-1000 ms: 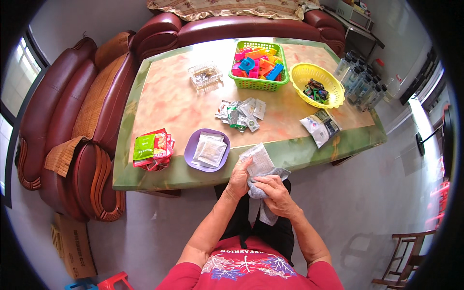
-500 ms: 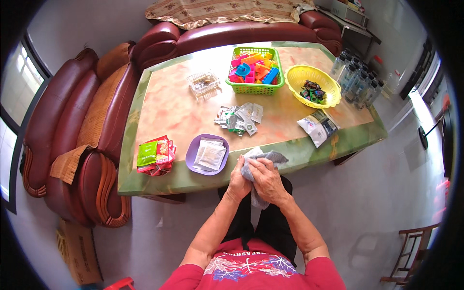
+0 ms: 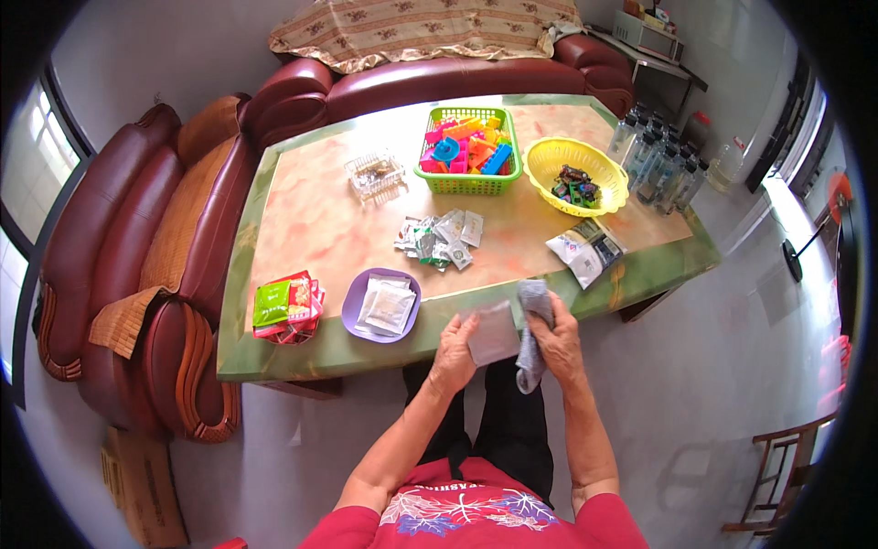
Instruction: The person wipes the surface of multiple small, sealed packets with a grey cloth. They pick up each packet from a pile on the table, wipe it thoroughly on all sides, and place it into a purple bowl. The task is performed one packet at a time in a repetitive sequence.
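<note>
Over the table's near edge, my left hand (image 3: 452, 355) pinches a flat whitish sachet (image 3: 494, 333) by its left side. My right hand (image 3: 560, 344) grips a bunched grey cloth (image 3: 530, 368) beside the sachet's right edge; the cloth hangs toward my lap. Left of my hands, similar white sachets (image 3: 387, 304) lie in a purple dish (image 3: 349, 311). Farther left is a pile of red packets (image 3: 304, 309) topped by a green packet (image 3: 272, 305). Beyond my hands lie several silver and green sachets (image 3: 441, 240), with a white-and-dark package (image 3: 583, 252) to their right.
On the table (image 3: 302, 210) stand a green basket (image 3: 468, 184) of toy bricks, a yellow basket (image 3: 546, 156) holding small dark objects, and a clear plastic container (image 3: 376, 177). Several clear bottles (image 3: 654, 165) crowd the right corner. Brown sofas (image 3: 110, 265) border the left and far sides.
My hands have drawn apart, the left to the left and the right to the right. The whitish sachet, earlier covered by the cloth, now shows flat; the cloth stays in my right hand.
</note>
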Tool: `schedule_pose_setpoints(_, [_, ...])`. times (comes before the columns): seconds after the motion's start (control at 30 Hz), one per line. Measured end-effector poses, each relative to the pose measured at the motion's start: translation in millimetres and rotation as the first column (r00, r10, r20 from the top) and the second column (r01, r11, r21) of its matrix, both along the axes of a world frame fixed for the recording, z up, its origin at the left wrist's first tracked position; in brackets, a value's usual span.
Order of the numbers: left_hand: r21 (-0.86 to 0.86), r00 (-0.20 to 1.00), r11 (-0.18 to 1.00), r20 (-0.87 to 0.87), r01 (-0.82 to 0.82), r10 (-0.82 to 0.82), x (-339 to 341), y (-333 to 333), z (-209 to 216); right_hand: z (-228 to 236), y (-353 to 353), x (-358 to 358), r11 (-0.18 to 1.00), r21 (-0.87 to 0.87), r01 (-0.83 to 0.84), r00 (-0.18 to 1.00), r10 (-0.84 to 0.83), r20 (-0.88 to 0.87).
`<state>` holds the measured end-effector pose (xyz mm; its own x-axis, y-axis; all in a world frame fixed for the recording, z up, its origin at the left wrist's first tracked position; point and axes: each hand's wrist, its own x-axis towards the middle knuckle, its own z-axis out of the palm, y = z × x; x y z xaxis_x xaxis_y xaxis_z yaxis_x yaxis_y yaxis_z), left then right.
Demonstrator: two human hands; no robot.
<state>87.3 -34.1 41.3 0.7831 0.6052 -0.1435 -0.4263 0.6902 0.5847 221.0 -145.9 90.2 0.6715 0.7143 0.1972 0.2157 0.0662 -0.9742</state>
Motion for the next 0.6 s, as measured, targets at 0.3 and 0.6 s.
schedule_pose_setpoints(0.3, [0.304, 0.987, 0.952, -0.162, 0.035, 0.015, -12, -1, 10, -5, -3, -16, 0.964, 0.001, -0.266, 0.905, 0.250, -0.345])
schedule_pose_setpoints(0.6, [0.390, 0.941, 0.919, -0.288, -0.053, 0.177, -8, -35, 54, -5, 1, -15, 0.967, 0.087, 0.239, 0.792, -0.246, 0.559])
